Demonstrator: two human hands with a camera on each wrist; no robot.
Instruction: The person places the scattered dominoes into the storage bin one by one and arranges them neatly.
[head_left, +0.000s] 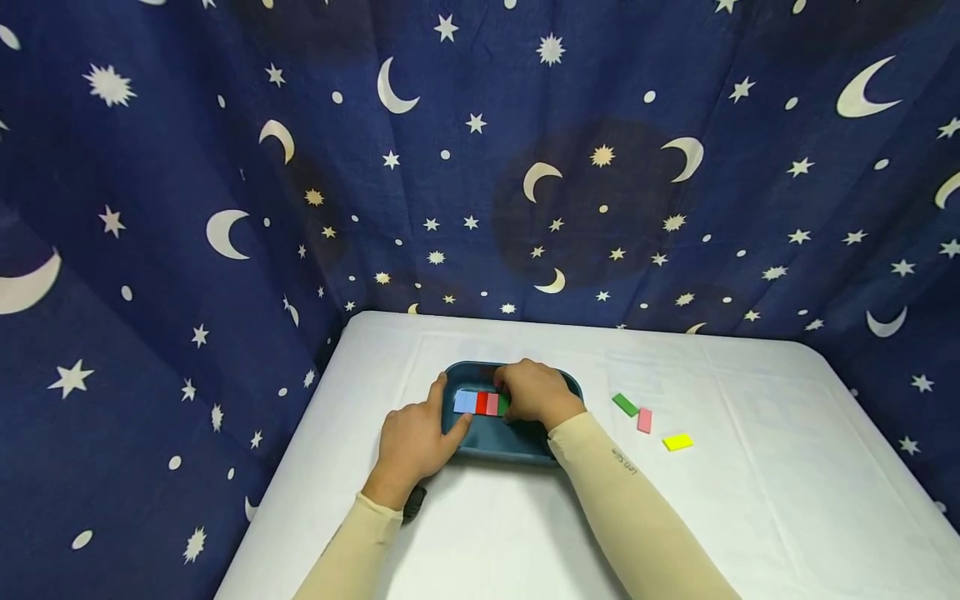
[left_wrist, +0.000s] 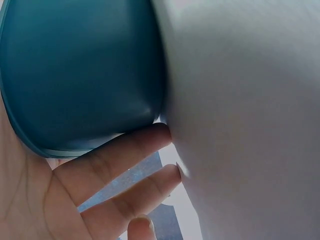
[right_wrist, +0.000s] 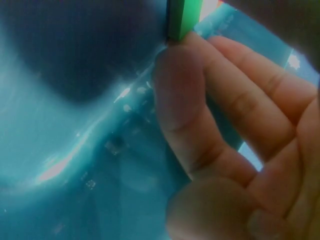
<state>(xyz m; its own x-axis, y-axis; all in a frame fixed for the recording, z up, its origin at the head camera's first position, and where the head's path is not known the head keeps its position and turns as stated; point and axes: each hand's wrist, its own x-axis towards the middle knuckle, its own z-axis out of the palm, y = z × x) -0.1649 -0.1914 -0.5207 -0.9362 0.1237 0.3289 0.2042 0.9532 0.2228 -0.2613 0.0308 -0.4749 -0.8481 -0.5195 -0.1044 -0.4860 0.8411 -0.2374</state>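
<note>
A dark teal tray [head_left: 495, 443] stands on the white table. Inside it, light blue blocks [head_left: 465, 402], a red block [head_left: 482, 403], a pink block [head_left: 492, 404] and a green block [head_left: 503, 405] sit side by side in a row. My left hand [head_left: 415, 437] holds the tray's left side, thumb over the rim near the blue blocks and fingers along the outside wall [left_wrist: 115, 70]. My right hand [head_left: 536, 393] reaches in over the right side, curled fingertips at the end of the green block [right_wrist: 184, 20]. It partly hides that block.
On the table to the right of the tray lie a loose green block [head_left: 625, 405], a pink block [head_left: 644, 420] and a yellow block [head_left: 678, 442]. A dark blue curtain [head_left: 480, 200] with moons and stars hangs behind and to the left.
</note>
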